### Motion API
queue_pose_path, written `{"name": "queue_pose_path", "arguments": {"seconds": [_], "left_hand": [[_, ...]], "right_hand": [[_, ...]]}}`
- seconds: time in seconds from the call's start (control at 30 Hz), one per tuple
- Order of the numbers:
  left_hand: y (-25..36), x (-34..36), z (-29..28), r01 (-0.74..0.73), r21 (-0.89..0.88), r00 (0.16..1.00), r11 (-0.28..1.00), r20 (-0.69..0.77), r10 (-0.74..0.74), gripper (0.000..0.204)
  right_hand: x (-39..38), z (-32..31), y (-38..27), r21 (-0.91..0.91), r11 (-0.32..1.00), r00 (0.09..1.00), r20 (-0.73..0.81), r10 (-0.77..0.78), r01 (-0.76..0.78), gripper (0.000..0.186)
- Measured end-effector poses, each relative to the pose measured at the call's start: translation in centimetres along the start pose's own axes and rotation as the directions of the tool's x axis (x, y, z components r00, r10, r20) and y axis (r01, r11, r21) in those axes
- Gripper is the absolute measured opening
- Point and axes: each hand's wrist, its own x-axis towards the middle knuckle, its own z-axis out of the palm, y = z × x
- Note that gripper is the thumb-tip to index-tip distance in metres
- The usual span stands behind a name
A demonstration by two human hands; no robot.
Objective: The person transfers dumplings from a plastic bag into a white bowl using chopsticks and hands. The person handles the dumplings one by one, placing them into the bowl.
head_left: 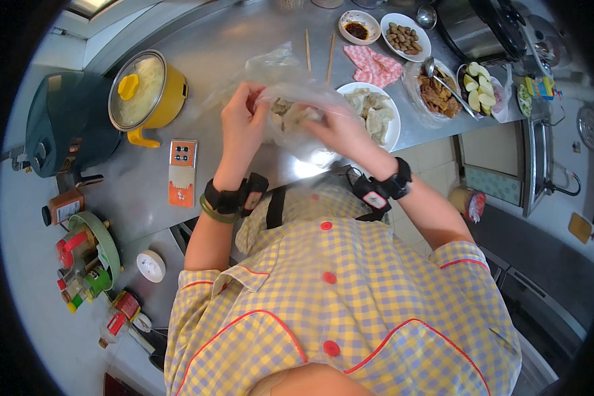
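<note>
Overhead view of a grey, shiny metal counter; clock directions taken from the clear, thin plastic bag near the counter's front edge. Inside the bag: pale, greyish, folded dumplings, partly veiled by film. At 9 o'clock, left hand, with thumb and fingers drawn narrow on the bag's rim. Between 3 and 4 o'clock, right hand, with fingertips reaching in beside the dumplings; cannot tell, behind the film, whether closed on a piece or merely resting there. On both wrists, black straps; also on the left, a thin green bangle. At 3 o'clock, just beside the right hand, a round white plate bearing more pale dumplings. At 12 to 1 o'clock, two slim wooden chopsticks, lying apart. At 1 o'clock, farther back, a small white bowl of dark sauce. Toward 2 o'clock, a crumpled pink-and-white checked cloth. Between 9 and 10 o'clock, a round yellow pot under a glass lid with a yellow knob. At 8 o'clock, a flat orange-and-silver rectangular device.
</note>
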Motion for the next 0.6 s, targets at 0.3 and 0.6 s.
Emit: {"name": "queue_pose_path", "arguments": {"seconds": [0.3, 0.6], "left_hand": [[0.0, 0.5, 1.1, 0.009, 0.099, 0.983, 0.995, 0.184, -0.028, 0.016], [2.2, -0.4, 0.6, -0.258, 0.173, 0.959, 0.951, 0.165, 0.23, 0.031]], "right_hand": [[-1.2, -3.0, -0.6, 0.692, 0.502, 0.853, 0.379, 0.358, -0.518, 0.034], [-1.4, -4.3, -1.2, 0.74, 0.251, 0.755, 0.489, 0.437, -0.625, 0.027]]}}
